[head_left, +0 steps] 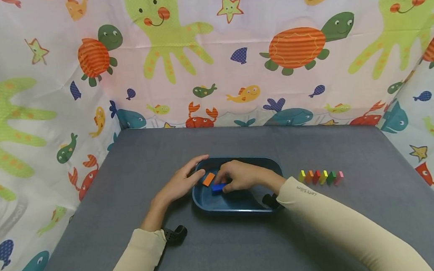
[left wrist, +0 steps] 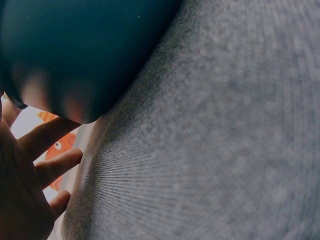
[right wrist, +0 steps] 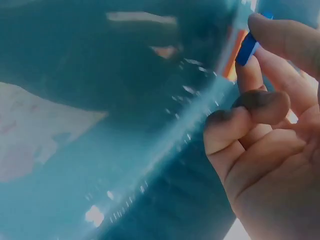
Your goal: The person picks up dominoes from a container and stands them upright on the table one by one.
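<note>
My right hand reaches into a dark blue tray and pinches a blue domino block between thumb and fingertips. In the right wrist view the thumb lies on one side of the blue block, while the other fingers curl below it. An orange domino block lies in the tray's left end, just left of the blue one. At the tray's left rim rests my left hand, thumb at the edge; its fingers look straight and spread beside the outer wall in the left wrist view.
To the right of the tray stands a row of several upright domino blocks in yellow, orange, red, green and pink, close to the right forearm. A grey cloth covers the table. Curtains printed with sea animals rise behind and at both sides.
</note>
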`<state>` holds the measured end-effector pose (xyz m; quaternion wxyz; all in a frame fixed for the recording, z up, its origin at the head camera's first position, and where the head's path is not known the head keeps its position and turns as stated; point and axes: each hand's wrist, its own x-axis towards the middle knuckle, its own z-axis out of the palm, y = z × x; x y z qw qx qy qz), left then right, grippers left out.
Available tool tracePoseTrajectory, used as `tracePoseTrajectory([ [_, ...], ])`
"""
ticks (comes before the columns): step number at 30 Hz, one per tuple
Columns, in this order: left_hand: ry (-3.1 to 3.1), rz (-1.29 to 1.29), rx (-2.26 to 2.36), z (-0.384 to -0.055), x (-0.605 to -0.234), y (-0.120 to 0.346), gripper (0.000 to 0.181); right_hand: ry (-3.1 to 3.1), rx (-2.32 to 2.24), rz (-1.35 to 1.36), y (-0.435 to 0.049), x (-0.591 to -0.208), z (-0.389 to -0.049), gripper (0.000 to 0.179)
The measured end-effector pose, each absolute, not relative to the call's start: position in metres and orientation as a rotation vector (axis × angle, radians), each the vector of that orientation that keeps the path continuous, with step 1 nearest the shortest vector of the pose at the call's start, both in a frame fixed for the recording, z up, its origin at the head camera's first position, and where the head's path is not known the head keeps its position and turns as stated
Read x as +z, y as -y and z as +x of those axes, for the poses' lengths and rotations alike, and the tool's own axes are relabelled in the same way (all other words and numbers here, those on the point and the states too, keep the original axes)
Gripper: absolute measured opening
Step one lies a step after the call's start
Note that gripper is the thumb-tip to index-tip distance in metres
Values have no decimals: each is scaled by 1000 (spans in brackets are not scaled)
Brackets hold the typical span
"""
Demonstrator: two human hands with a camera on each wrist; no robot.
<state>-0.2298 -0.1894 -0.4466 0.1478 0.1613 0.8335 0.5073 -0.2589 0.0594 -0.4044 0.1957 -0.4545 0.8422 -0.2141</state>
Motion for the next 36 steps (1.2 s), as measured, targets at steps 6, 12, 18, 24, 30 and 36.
tracePoseTrajectory([
  [6, -2418, 468, 1458, -230, -451, 187, 52, -2382, -719, -1221, -79, -390, -258, 28],
  [12, -2434, 472, 1453, -228, -450, 184, 49, -2420, -877, -1072, -107, -374, -257, 29],
  [18, -2455, 490, 1445, -229, -451, 184, 51, -2463, -1006, -969, -140, -356, -255, 30],
  [24, -2457, 506, 1440, -230, -452, 183, 51, -2554, -1041, -869, -176, -343, -248, 30],
  [30, -2444, 496, 1452, -230, -452, 184, 50, -2607, -1148, -741, -214, -340, -239, 26],
  [36, -2444, 504, 1456, -230, -452, 186, 51, -2660, -1268, -635, -251, -351, -228, 28],
])
